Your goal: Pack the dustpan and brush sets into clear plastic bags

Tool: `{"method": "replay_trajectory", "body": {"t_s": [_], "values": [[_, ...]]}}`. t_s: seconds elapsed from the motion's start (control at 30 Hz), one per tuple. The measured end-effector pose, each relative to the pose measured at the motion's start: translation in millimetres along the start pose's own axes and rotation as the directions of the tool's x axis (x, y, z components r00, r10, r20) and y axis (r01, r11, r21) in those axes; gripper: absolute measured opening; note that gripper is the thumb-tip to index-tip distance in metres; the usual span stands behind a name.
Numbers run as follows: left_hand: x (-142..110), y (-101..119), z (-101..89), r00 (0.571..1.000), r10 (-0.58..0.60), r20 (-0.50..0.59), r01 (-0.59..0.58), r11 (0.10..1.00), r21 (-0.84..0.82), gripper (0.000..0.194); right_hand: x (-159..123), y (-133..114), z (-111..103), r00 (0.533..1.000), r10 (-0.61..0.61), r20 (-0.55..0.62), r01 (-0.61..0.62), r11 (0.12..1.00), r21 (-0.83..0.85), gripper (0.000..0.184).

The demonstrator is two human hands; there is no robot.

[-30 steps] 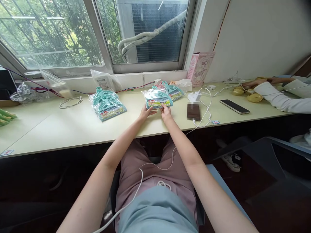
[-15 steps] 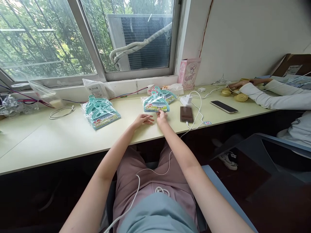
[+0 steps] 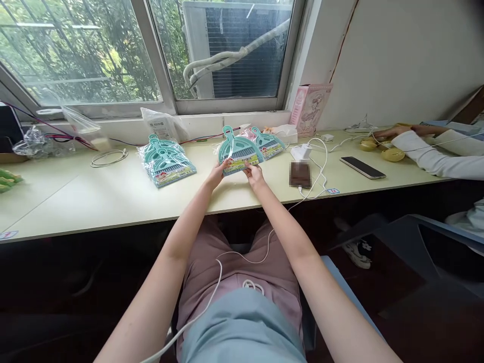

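Basically, 2-handed hold on teal dustpan set (image 3: 238,146).
L hand (image 3: 217,174) clamped on near-left corner, fingers closed; R hand (image 3: 255,175) pinches near edge, thumb on top.

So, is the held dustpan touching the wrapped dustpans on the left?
Apart: the head view shows a strip of tabletop between the held dustpan and the wrapped dustpans.

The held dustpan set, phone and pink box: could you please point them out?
Held dustpan set (image 3: 241,152), head view: front middle.
Phone (image 3: 363,167), head view: screen.
Pink box (image 3: 313,111), head view: front face.
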State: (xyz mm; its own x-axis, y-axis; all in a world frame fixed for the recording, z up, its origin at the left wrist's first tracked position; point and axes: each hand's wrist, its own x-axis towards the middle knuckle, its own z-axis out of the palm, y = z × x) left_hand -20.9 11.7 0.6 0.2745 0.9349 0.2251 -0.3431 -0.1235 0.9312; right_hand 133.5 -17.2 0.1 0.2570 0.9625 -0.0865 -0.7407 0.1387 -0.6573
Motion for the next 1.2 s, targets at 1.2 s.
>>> {"method": "replay_trajectory", "body": {"t_s": [1.2], "values": [[7.6,-20.9,-5.2,0.993,0.116,-0.02,-0.111,0.981,0.16,0.053,14.3,1.1,-6.9,0.997,-0.013,-0.081,0.01,0.999,-0.036,0.005]]}}
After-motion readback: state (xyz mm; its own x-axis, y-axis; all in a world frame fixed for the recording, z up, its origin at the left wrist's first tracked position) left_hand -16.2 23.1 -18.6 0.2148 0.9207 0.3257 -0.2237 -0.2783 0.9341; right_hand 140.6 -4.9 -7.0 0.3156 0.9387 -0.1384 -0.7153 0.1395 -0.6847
